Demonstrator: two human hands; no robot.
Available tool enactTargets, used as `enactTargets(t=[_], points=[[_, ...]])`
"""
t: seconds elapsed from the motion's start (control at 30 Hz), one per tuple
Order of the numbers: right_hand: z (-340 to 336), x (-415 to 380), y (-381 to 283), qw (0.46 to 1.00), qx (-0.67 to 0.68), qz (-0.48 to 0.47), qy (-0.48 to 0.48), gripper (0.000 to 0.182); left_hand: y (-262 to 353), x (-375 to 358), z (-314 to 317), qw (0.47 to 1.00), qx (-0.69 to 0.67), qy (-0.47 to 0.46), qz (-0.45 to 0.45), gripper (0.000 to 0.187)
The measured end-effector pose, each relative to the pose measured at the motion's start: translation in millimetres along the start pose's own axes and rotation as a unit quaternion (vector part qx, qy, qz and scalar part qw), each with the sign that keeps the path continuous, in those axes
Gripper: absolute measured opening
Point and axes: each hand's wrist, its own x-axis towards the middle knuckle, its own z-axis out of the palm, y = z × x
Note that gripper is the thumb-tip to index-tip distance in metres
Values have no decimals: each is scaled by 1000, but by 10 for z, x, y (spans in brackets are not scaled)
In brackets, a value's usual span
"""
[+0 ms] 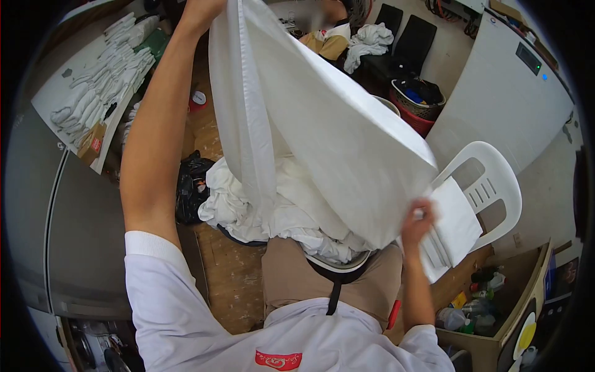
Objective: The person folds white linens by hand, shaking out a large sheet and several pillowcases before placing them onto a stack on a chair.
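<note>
A large white sheet point(334, 118) hangs spread out in front of me, from the top of the view down to the right. At the top edge my left hand point(207, 7), partly cut off, is raised and closed on the sheet's upper part. My right hand point(418, 222) is blurred, its fingers curled at the sheet's lower right edge. Below the sheet, a heap of crumpled white cloth point(232, 201) fills a basin point(341, 268) between my knees; cloth spills over its left side.
A white plastic chair point(505, 186) on the right bears folded white cloths point(455, 226). Folded linen point(93, 93) covers a table at the left. A black bag point(191, 186) lies beside the heap. Another person point(331, 40) sits at the back. An open box of bottles point(520, 316) stands lower right.
</note>
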Motion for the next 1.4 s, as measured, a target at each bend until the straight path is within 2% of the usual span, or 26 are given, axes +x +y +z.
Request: enactTargets(t=[0.03, 0.07, 0.1, 0.13, 0.2, 0.27, 0.4, 0.53, 0.7, 0.73, 0.77, 0.8, 0.83, 0.87, 0.9, 0.93, 0.97, 1.03, 1.07, 1.1, 1.13, 1.2, 1.23, 1.33, 1.37, 1.4], points=[[255, -472, 17, 990, -62, -64, -109, 8, 33, 15, 13, 1000, 0, -3, 3, 23], [426, -642, -208, 967, 44, -190, -167, 13, 86, 26, 25, 1000, 6, -2, 0, 24], [581, -802, -561, 961, 41, -103, -254, 16, 137, 36, 31, 1000, 12, 1, -3, 24], [735, -949, -793, 955, 86, -68, -275, 20, 181, 49, 36, 1000, 13, -2, -1, 24], [1066, -1205, -1037, 939, 124, -82, -311, 23, 246, 49, 38, 997, 71, -26, -19, 24], [1400, -1500, -1210, 899, 129, -40, -417, 22, 284, 39, 39, 996, 86, -28, -6, 24], [1986, -1656, -1675, 908, 168, -10, -383, 22, 394, 32, 15, 993, 113, -21, 19, 25], [2310, -1583, -2074, 922, 135, 64, -357, 26, 582, 34, -46, 988, 148, -25, 29, 26], [2634, -1568, -2368, 922, 86, 113, -359, 29, 819, 58, -76, 991, 130, -8, -18, 28], [2623, -1589, -2374, 915, 120, 132, -363, 28, 685, 118, -125, 991, 130, -7, -19, 28], [2589, -1606, -2358, 906, 151, 149, -366, 26, 408, 239, -203, 983, 178, 28, 30, 29], [2482, -1644, -2273, 907, 181, 105, -366, 22, 239, 310, -310, 969, 223, 65, 79, 30], [2310, -1716, -2125, 905, 210, 60, -365, 19, 214, 281, -457, 978, 194, 77, 15, 29], [2058, -1736, -1970, 861, 228, 37, -453, 18, 77, 263, -676, 972, 215, 92, 18, 32], [1758, -1670, -1795, 809, 242, 14, -535, 19, -633, 501, -1157, 941, 317, 71, 94, 34], [1498, -1561, -1590, 749, 287, -7, -597, 19, -719, 410, -1385, 954, 286, 88, 27, 37], [1205, -1398, -1417, 681, 329, -25, -654, 20, -947, 359, -1761, 931, 354, 72, 44, 37], [417, -544, -1361, 595, 485, 123, -629, 20, -1172, 180, -2343, 917, 368, 128, -85, 39], [104, -153, -1208, 594, 505, 135, -611, 20, -1500, 158, -2752, 912, 373, 148, -87, 39], [-291, 199, -1106, 651, 462, 233, -556, 16, -1712, 112, -3108, 896, 407, 153, -92, 39], [-407, 304, -451, 667, 479, 163, -547, 21, -1779, 44, -3322, 879, 439, 158, -96, 39], [-796, 1636, -904, 788, 426, 69, -440, 27, -1713, 58, -3456, 898, 377, 179, -140, 39], [-864, 2080, -1133, 818, 416, 18, -397, 32, -1668, 98, -3491, 909, 317, 198, -185, 40], [-695, 2466, -1448, 813, 409, -42, -413, 52, -1577, 186, -3537, 882, 366, 256, -150, 42], [-581, 2349, -1383, 790, 415, -27, -451, 43, -1588, 189, -3660, 859, 408, 255, -175, 44], [-452, 2211, -1308, 770, 384, -67, -504, 36, -1563, 172, -3755, 860, 406, 255, -175, 44]])
